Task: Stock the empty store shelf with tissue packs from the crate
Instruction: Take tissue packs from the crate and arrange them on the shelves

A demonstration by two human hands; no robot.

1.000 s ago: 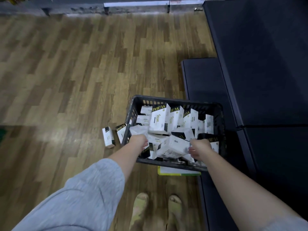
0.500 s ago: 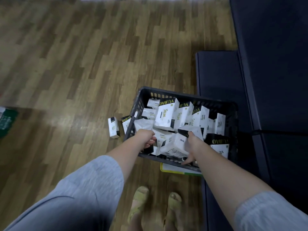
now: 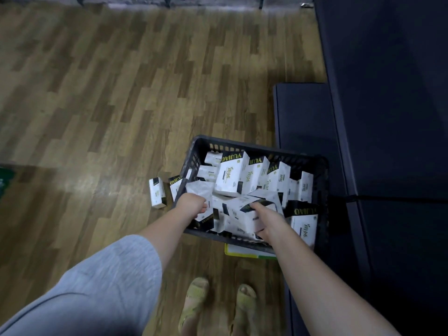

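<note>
Wood-plank floor (image 3: 109, 93) carries a black crate (image 3: 322, 180) (brimming with tissue packs); left hand (image 3: 192, 204) grips one white pack (image 3: 200, 190); right hand (image 3: 269, 219) clasps another pack (image 3: 244, 214).

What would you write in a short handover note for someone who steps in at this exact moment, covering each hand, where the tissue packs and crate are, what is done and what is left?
Left hand: inside the crate at its left side, gripping a white tissue pack.
Right hand: curled round another pack near the crate's front.
The crate stands on the wooden floor beside the dark shelf, piled with loose packs. Two packs on the floor stand just left of the crate.
Done: no packs are visible on the shelf.
Left: lift both gripped packs out, place them on the shelf, then repeat for the rest, including the two floor packs.
</note>
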